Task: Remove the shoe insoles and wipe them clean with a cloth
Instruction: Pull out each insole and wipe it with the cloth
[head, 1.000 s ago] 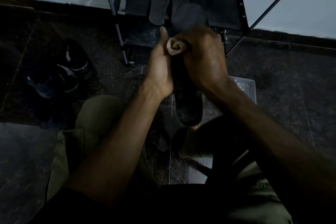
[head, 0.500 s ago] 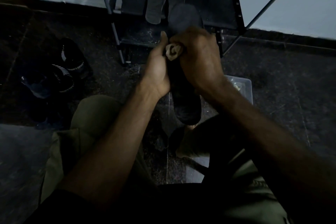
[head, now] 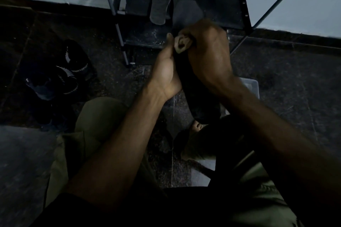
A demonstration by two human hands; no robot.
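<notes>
While left hand [head: 166,72] grips, insole [head: 201,97] runs lengthwise, toe toward rack [head: 243,5].

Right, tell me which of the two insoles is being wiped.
The dark insole held upright between both hands; the right hand presses the beige cloth on it. The grey insole hangs untouched on the rack.

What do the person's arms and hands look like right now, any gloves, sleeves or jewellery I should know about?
Both forearms are bare, with no sleeve showing on them. The left hand and the right hand wear no gloves, and no watch, ring or bracelet can be seen at either wrist, though the picture is dim. Below the arms, olive-green trousers cover the knees.
</notes>
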